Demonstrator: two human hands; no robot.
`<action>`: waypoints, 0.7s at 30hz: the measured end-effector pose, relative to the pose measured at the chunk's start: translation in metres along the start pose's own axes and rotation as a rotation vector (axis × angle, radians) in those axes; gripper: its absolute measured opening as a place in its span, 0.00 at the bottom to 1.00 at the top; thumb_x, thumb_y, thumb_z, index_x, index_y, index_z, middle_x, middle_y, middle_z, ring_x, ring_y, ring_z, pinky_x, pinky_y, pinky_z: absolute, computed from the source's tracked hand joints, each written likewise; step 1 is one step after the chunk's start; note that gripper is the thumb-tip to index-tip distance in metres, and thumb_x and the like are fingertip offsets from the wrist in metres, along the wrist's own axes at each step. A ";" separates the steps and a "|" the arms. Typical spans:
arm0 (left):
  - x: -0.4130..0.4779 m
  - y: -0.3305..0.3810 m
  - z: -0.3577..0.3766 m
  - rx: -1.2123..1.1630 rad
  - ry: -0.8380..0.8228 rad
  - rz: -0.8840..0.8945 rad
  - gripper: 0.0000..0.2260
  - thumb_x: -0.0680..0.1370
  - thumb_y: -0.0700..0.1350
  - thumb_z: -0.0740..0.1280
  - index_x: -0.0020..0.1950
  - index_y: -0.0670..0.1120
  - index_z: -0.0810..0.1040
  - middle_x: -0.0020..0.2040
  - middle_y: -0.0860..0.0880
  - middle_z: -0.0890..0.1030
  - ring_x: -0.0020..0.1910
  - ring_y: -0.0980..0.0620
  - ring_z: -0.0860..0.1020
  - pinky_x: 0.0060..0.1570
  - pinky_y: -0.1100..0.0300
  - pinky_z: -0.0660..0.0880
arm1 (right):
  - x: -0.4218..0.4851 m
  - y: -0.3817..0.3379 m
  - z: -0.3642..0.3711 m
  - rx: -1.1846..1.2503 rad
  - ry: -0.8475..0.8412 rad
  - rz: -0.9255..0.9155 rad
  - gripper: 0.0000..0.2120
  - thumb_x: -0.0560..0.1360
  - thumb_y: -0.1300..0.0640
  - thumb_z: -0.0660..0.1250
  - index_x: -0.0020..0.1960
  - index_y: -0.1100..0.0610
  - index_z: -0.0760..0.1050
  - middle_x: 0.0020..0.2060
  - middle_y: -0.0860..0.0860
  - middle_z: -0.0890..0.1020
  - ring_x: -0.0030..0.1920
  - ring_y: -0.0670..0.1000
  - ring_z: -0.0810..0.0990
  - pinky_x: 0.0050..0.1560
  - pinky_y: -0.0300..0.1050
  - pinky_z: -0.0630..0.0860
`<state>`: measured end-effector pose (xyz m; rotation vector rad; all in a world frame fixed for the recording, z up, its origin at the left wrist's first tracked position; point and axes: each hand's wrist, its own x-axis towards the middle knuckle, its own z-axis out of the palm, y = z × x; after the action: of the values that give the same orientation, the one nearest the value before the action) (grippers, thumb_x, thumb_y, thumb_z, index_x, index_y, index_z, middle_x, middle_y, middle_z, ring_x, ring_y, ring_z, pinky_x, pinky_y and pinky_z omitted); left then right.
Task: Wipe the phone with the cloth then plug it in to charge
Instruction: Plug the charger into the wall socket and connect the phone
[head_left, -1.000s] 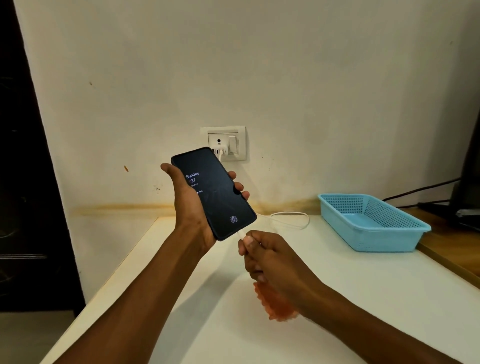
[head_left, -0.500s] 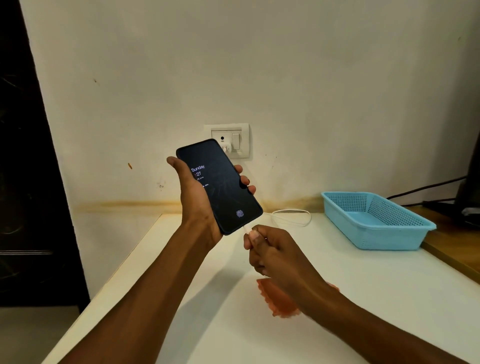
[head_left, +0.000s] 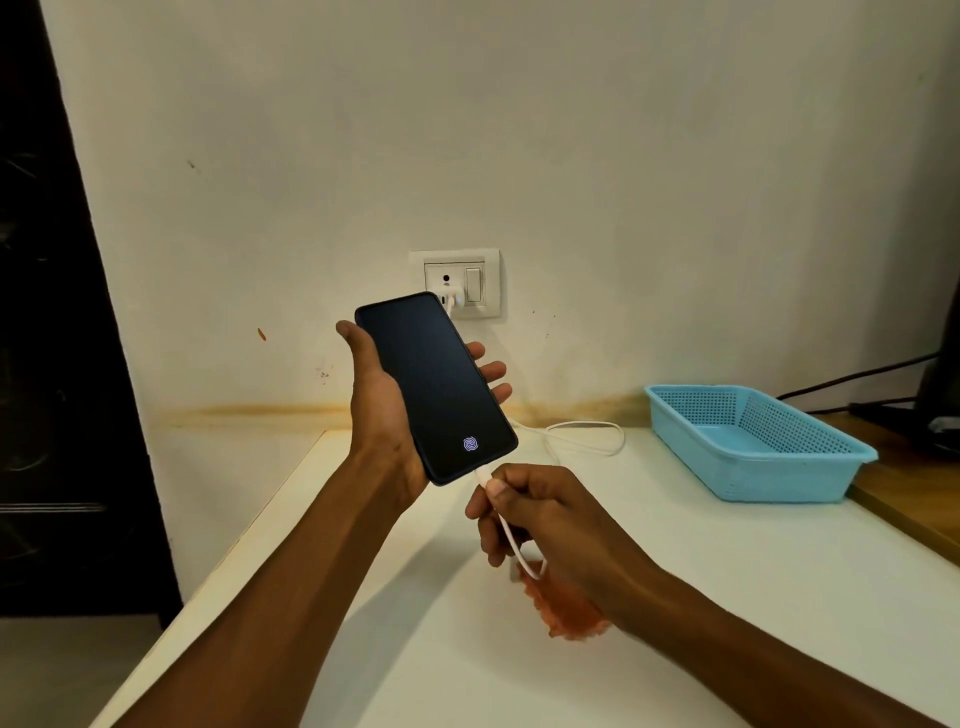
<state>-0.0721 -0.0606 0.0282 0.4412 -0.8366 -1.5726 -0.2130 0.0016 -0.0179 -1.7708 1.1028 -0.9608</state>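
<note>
The left hand (head_left: 387, 415) holds the phone (head_left: 436, 387) above the bench (head_left: 727, 597), screen toward the camera and tilted, its top end toward the wall socket (head_left: 457, 283). The thumb lies along the phone's left edge and 3 fingertips (head_left: 491, 371) wrap around its right edge, so the hand is clamped on the phone. The screen is dark except for a fingerprint icon near its bottom end. The right hand (head_left: 545, 519) is curled closed, thumb and forefinger pinching the white cable (head_left: 506, 535) just behind its plug, which meets the phone's bottom edge. The cable loops below the fist; a further length lies coiled on the bench near the back edge. The orange cloth (head_left: 569, 610) lies on the bench, partly hidden under the right wrist. A blue basket (head_left: 753, 441) stands near the back right corner.
</note>
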 end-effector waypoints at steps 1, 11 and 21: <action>0.000 0.001 -0.001 0.008 0.002 0.002 0.43 0.71 0.75 0.45 0.65 0.43 0.75 0.57 0.39 0.82 0.52 0.36 0.82 0.49 0.39 0.78 | 0.000 -0.001 -0.001 0.009 -0.018 0.011 0.16 0.83 0.56 0.54 0.43 0.54 0.77 0.33 0.49 0.80 0.33 0.45 0.80 0.34 0.35 0.77; 0.002 0.004 -0.004 0.092 0.009 -0.001 0.46 0.71 0.76 0.43 0.65 0.42 0.77 0.58 0.38 0.82 0.54 0.37 0.82 0.52 0.42 0.79 | 0.009 0.004 -0.010 0.121 0.217 0.011 0.22 0.67 0.35 0.61 0.46 0.51 0.80 0.39 0.51 0.85 0.36 0.50 0.83 0.44 0.44 0.79; 0.000 0.011 -0.004 0.125 -0.001 -0.028 0.44 0.71 0.76 0.45 0.60 0.42 0.79 0.56 0.39 0.83 0.53 0.37 0.82 0.59 0.42 0.75 | 0.010 -0.005 -0.016 0.251 0.175 -0.074 0.14 0.81 0.53 0.58 0.55 0.55 0.81 0.44 0.55 0.86 0.40 0.51 0.84 0.43 0.40 0.80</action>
<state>-0.0622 -0.0613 0.0333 0.5443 -0.9363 -1.5518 -0.2224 -0.0107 -0.0058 -1.5546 0.9807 -1.2613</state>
